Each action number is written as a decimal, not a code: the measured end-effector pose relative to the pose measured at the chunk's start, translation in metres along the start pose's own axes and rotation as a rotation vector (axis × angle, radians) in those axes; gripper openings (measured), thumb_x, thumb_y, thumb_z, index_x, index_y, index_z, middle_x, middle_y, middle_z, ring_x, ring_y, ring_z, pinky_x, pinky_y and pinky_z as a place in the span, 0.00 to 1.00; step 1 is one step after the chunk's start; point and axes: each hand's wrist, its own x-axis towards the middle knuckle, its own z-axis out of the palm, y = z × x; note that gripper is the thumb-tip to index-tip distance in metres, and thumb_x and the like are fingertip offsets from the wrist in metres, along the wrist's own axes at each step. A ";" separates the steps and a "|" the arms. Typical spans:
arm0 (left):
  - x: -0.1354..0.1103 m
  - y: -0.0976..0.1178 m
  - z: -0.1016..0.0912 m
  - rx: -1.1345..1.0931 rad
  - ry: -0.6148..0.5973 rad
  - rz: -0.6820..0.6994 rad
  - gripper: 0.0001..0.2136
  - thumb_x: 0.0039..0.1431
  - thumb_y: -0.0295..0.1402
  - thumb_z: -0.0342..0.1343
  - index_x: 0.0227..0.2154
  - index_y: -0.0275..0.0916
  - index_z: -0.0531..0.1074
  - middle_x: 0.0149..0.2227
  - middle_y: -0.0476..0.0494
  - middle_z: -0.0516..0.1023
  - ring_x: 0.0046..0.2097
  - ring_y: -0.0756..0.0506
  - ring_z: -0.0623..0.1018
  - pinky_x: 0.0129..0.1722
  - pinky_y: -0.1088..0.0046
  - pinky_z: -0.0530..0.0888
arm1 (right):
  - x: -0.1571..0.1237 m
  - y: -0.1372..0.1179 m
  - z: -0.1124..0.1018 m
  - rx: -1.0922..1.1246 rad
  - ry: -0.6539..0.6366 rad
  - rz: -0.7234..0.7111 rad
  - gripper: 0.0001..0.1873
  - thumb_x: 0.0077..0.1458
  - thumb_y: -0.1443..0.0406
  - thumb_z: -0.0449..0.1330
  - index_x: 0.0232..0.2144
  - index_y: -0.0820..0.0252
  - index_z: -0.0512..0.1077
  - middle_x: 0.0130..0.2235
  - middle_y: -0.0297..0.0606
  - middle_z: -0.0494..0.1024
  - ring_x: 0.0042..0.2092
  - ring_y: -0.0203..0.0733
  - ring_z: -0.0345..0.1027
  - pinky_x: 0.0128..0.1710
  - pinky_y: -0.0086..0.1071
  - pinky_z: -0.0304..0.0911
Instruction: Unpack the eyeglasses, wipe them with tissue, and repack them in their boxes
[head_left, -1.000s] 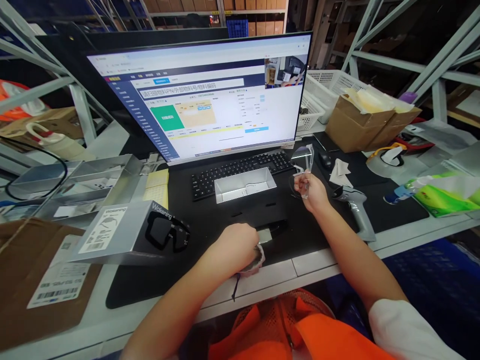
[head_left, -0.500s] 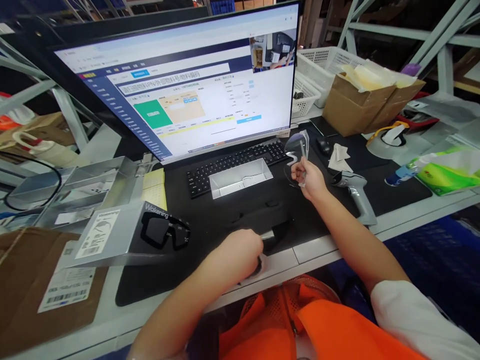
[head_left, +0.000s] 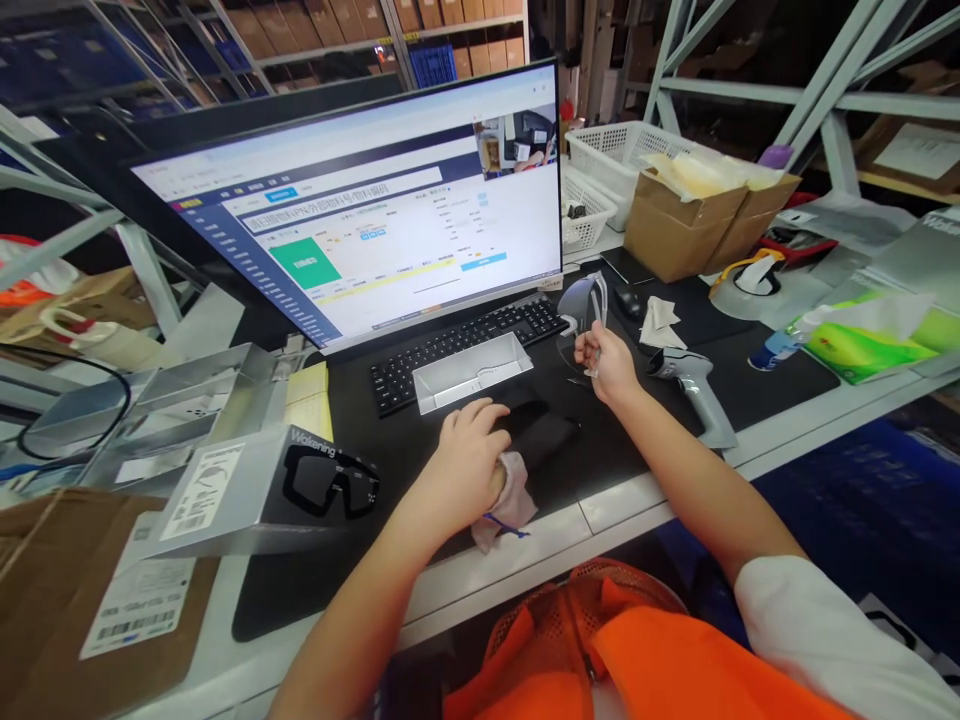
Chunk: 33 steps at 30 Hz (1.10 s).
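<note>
My right hand (head_left: 607,362) pinches a clear lens (head_left: 586,305) and holds it upright above the black desk mat (head_left: 375,520), just right of the keyboard (head_left: 465,350). My left hand (head_left: 469,462) rests low on the mat with its fingers curled round a pale cloth pouch (head_left: 510,497); its fingertips touch a black case (head_left: 536,428). A shallow silver tray (head_left: 469,372) lies in front of the keyboard, just beyond my left hand.
A wide monitor (head_left: 360,200) stands behind the keyboard. A silver box printed with black sunglasses (head_left: 262,490) lies left, beside open silver boxes (head_left: 172,385). A barcode scanner (head_left: 694,385), a green tissue pack (head_left: 870,345), a cardboard box (head_left: 697,215) and white baskets (head_left: 622,150) sit right.
My left hand has moved forward from the desk's front edge to the black case, carrying the pale pouch. My right hand and the lens have held about the same place.
</note>
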 end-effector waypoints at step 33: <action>0.049 -0.065 -0.053 0.069 -0.124 -0.304 0.18 0.55 0.23 0.46 0.43 0.40 0.76 0.52 0.38 0.80 0.54 0.39 0.78 0.54 0.64 0.73 | 0.010 0.005 -0.010 0.049 0.033 -0.046 0.30 0.52 0.39 0.62 0.21 0.58 0.64 0.23 0.31 0.70 0.21 0.30 0.62 0.20 0.26 0.58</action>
